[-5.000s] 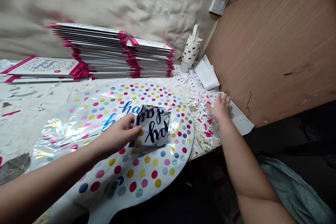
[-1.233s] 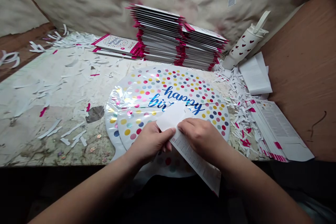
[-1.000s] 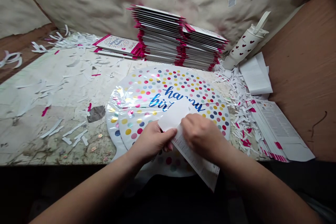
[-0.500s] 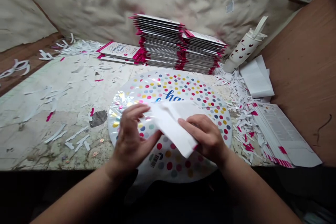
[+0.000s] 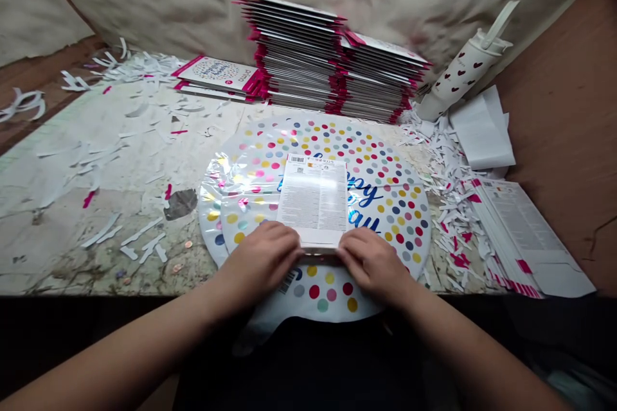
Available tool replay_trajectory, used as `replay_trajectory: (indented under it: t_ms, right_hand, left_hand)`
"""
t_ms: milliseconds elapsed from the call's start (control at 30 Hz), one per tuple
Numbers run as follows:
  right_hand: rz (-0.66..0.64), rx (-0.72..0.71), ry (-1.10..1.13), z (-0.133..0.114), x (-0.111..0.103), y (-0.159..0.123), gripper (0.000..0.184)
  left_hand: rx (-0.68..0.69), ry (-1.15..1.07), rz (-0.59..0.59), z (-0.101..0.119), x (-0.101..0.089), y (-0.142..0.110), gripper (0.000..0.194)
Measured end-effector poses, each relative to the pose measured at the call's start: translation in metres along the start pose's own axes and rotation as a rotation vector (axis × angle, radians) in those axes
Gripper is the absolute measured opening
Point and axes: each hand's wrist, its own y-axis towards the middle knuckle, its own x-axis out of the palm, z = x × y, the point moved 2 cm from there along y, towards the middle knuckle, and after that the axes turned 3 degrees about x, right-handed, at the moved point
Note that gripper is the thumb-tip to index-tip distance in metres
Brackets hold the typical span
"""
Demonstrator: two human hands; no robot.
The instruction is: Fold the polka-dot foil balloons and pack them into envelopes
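Observation:
A white cardboard envelope (image 5: 313, 199), printed with fine text and a barcode, lies back side up on a round foil balloon (image 5: 395, 205). The flat balloon has coloured dots and blue lettering, partly covered by the envelope. With fingers curled, my left hand (image 5: 265, 253) grips the envelope's near left corner. My right hand (image 5: 373, 263) is closed on the near right corner in the same way. Between them the near edge shows as a narrow, slightly raised strip. Both thumbs are partly hidden.
Tall stacks of pink-edged envelopes (image 5: 299, 58) stand against the back wall, with a few more (image 5: 216, 77) lying to their left. At right are a heart-patterned bottle (image 5: 460, 77), white sheets (image 5: 484, 131) and flat envelopes (image 5: 530, 225). Paper strips (image 5: 441, 173) litter the worktop.
The envelope, held tilted and blurred in the air before, now lies flat on the balloon. My left hand has come in from open fingers to grip its near edge; my right hand has shifted to the corner.

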Motion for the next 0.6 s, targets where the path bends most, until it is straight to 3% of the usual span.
replay_trajectory:
  t_ms: [67, 133, 233, 300, 433, 500, 600]
  right_hand:
    - [-0.061, 0.174, -0.056, 0.004, -0.005, 0.013, 0.015]
    - [-0.035, 0.212, -0.191, 0.004, -0.01, 0.023, 0.013]
    - [-0.094, -0.014, -0.346, -0.007, -0.006, 0.028, 0.044]
    - [-0.199, -0.158, -0.431, -0.016, 0.002, 0.028, 0.05]
    - [-0.163, -0.227, -0.66, -0.026, 0.006, 0.033, 0.044]
    - [-0.072, -0.268, -0.674, -0.029, 0.0, 0.036, 0.038]
    - [0.106, -0.355, -0.59, -0.035, -0.008, 0.035, 0.036]
  left_hand:
    - [-0.163, 0.066, 0.021, -0.006, -0.002, 0.011, 0.022]
    - [-0.262, 0.129, 0.056, -0.014, -0.003, 0.02, 0.03]
    - [-0.292, 0.072, 0.014, -0.026, -0.005, 0.027, 0.03]
    - [-0.289, -0.034, -0.028, -0.029, -0.009, 0.025, 0.019]
    - [-0.349, -0.178, 0.193, -0.016, -0.024, 0.009, 0.012]
    - [-0.441, -0.426, 0.151, -0.005, -0.021, 0.0, 0.025]
    - [-0.621, -1.098, -0.02, 0.008, -0.005, -0.003, 0.039]
